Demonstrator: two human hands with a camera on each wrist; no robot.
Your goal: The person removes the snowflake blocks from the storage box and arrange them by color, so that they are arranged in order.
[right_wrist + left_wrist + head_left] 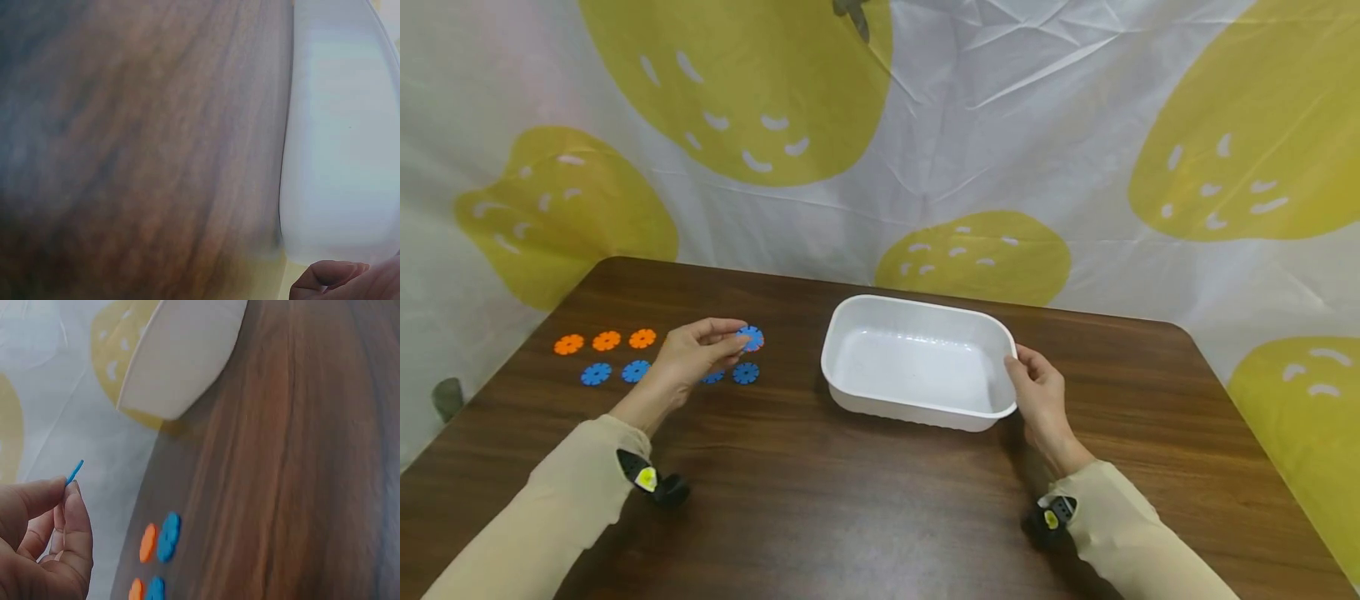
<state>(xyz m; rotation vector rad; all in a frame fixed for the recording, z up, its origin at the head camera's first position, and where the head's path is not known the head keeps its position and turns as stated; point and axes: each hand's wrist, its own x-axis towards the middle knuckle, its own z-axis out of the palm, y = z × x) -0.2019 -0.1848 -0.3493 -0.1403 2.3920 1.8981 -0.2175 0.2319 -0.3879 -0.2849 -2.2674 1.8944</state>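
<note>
My left hand (691,360) pinches a blue notched disc (751,337) between thumb and fingertips, raised over the left part of the table. In the left wrist view that disc (75,470) shows edge-on. A bit of orange peeks out behind it in the head view. My right hand (1039,392) grips the right rim of a white plastic basin (917,408), thumb over the edge. Nothing lies inside the basin. Below the left hand are flat blue discs (746,373), one partly hidden by the hand. Orange discs (606,341) form a row behind the blue ones.
A brown wooden table (850,517) carries everything. Behind it hangs a white cloth (977,150) with yellow fruit prints, close to the table's back edge. Another blue disc (596,374) lies towards the table's left edge.
</note>
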